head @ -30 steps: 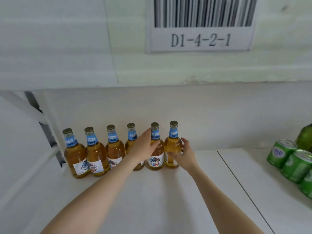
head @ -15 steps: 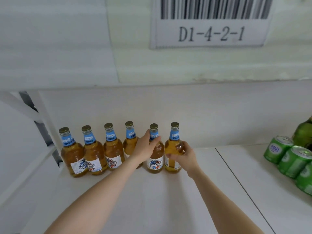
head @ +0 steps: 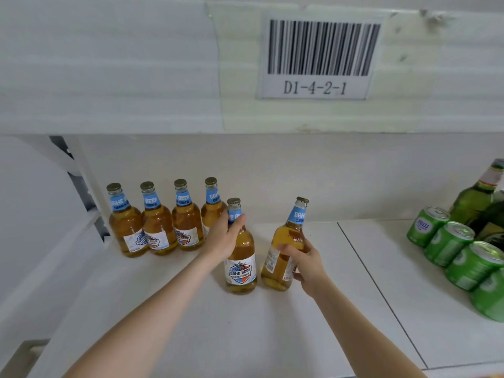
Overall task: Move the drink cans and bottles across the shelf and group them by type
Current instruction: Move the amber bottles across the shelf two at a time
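I've pulled two amber bottles out of the row, left hand [head: 223,238] clamped on one [head: 241,257], right hand [head: 305,261] on the other [head: 283,241], ready to move across

Single head-mounted wide-angle view, facing forward and slightly down into a white shelf [head: 272,336] bay. Close range (both forearms enter from below).

Four bottles [head: 161,219] in row behind and left of left hand [head: 224,238]; held bottle [head: 241,257] just left of right hand [head: 305,261]; cans [head: 458,249] far right.
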Available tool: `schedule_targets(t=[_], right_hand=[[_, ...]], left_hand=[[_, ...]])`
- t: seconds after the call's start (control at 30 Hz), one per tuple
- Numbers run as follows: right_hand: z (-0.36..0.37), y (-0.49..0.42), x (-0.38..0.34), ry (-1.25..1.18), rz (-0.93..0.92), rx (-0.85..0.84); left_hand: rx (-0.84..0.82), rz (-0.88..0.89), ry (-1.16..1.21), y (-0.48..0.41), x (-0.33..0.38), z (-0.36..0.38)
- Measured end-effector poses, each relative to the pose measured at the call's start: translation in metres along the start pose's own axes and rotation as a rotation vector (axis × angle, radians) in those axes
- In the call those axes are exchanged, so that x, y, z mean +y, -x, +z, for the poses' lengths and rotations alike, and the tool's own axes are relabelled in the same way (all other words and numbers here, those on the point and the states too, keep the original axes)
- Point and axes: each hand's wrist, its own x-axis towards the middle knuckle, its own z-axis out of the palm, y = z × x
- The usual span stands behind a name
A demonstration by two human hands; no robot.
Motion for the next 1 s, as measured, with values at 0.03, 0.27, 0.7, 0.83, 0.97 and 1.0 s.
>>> schedule_targets(t=[0.03, 0.27, 0.7, 0.83, 0.97, 1.0], right_hand=[[-0.001, 0.004, 0.001, -0.013, 0.011, -0.001], [-0.009, 0.03, 0.01, -0.08, 0.066, 0.003], [-0.042, 0.065, 0.01, -0.127, 0.106, 0.021], [-0.059, 0.078, 0.007, -0.124, 0.099, 0.018], [-0.081, 0.096, 0.005, -0.109, 0.092, 0.01], [-0.088, 0.101, 0.004, -0.103, 0.091, 0.007]], left_hand=[[0.003, -0.005, 0.016, 0.004, -0.001, -0.001], [0.03, -0.096, 0.115, 0.027, -0.006, -0.009], [0.021, -0.122, 0.16, 0.058, 0.012, -0.004], [0.017, -0.114, 0.163, 0.071, 0.027, 0.004], [0.019, -0.085, 0.145, 0.089, 0.046, 0.019], [0.021, -0.076, 0.143, 0.095, 0.051, 0.024]])
